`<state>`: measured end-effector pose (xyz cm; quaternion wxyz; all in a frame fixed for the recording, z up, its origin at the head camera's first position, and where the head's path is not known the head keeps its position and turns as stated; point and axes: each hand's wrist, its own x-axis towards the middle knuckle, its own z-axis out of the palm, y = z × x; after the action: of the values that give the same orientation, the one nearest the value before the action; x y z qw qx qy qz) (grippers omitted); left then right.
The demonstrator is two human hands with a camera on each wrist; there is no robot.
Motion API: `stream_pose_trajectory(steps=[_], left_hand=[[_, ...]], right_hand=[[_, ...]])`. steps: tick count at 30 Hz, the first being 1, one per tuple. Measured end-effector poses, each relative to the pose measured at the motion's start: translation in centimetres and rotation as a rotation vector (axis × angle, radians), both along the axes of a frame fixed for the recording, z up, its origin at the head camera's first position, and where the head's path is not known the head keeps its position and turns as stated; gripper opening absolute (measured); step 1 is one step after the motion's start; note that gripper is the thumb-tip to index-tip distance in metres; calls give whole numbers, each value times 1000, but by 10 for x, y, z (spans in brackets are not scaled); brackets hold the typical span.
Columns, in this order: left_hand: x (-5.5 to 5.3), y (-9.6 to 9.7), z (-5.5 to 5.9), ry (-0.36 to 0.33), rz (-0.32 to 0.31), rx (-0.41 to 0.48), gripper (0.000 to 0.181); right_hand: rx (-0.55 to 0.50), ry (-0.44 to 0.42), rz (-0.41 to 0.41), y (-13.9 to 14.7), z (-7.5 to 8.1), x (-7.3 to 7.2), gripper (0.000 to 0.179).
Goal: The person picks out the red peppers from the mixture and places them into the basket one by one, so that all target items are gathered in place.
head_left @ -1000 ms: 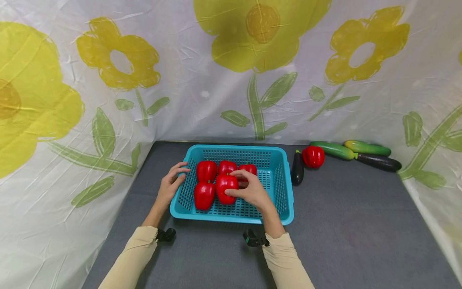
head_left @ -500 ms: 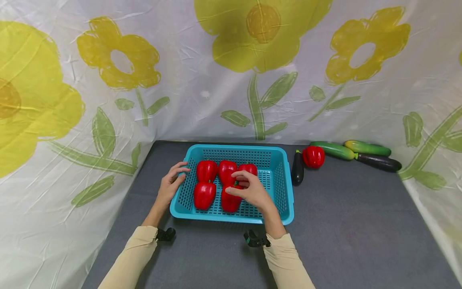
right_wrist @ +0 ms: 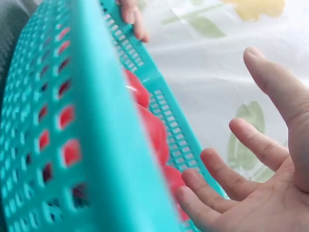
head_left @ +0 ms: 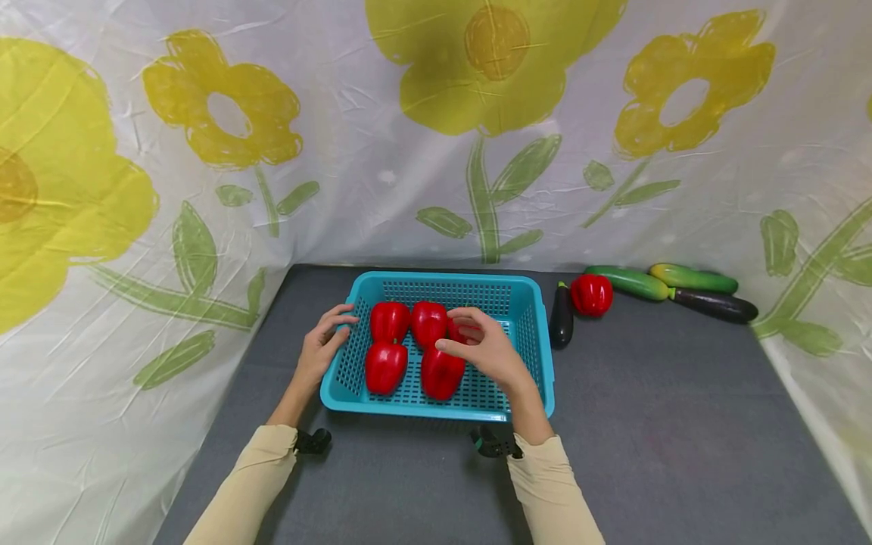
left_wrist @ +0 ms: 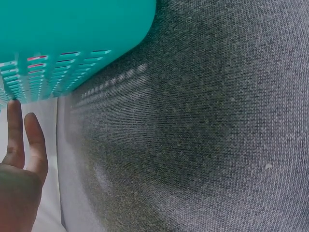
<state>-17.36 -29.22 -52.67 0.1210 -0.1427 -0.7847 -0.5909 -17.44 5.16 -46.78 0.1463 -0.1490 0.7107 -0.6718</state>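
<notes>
Several red bell peppers sit in a blue perforated basket (head_left: 429, 413). At the left are a back pepper (head_left: 390, 322) and a front pepper (head_left: 386, 369). A middle pepper (head_left: 428, 324) lies behind the front right pepper (head_left: 442, 376). My right hand (head_left: 492, 350) is over the basket's right half with fingers spread, holding nothing, and partly hides another pepper (head_left: 459, 331) at the back. In the right wrist view, the same palm (right_wrist: 270, 193) shows bare. My left hand (head_left: 320, 348) rests at the left rim with loose fingers; the left wrist view shows straight fingers (left_wrist: 15, 126) against the basket's outside.
Right of the basket, an eggplant (head_left: 562, 318) lies beside a loose red bell pepper (head_left: 592, 295). Farther right lie a green cucumber-like vegetable (head_left: 627, 282), a yellow-green one (head_left: 693, 279) and another eggplant (head_left: 715, 305). A flowered cloth (head_left: 381, 182) hangs behind the dark table (head_left: 668, 424).
My right hand has set the front right pepper down in the basket, let go of it and drawn up to the right. The left hand has stayed at the rim.
</notes>
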Motion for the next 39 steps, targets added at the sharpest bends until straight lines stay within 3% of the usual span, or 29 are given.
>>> stream_pose_trajectory(steps=[17, 29, 39], left_hand=[[1, 0, -1, 1, 11, -8, 23], [0, 0, -1, 5, 1, -7, 24], [0, -1, -1, -5, -4, -9, 24]], right_hand=[[-112, 62, 7, 38, 10, -5, 47], [-49, 129, -89, 63, 10, -7, 33], [-28, 144, -109, 90, 9, -8, 31]])
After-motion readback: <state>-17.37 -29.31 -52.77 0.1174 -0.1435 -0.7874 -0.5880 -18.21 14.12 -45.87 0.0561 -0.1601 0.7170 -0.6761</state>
